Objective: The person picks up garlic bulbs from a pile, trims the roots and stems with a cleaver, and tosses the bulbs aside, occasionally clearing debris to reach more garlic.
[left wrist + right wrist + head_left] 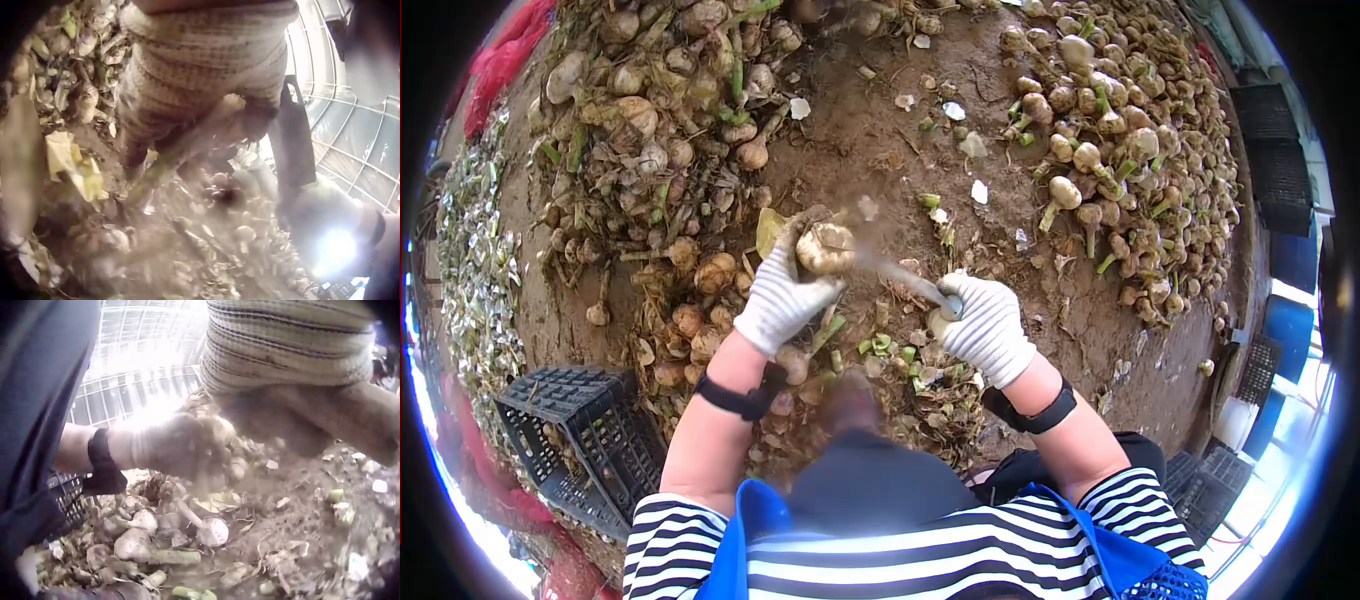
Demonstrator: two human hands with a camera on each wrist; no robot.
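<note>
Your left hand (785,300) curls round the garlic bulb (827,248); right of the bulb, your right hand (987,325) grips the knife (914,283), which could glance off its curve into your fingers.

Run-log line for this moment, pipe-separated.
left hand: grips garlic bulb | right hand: grips knife | blade: toward bulb, blurred, contact unclear | bulb piles: left pile, right pile
</note>
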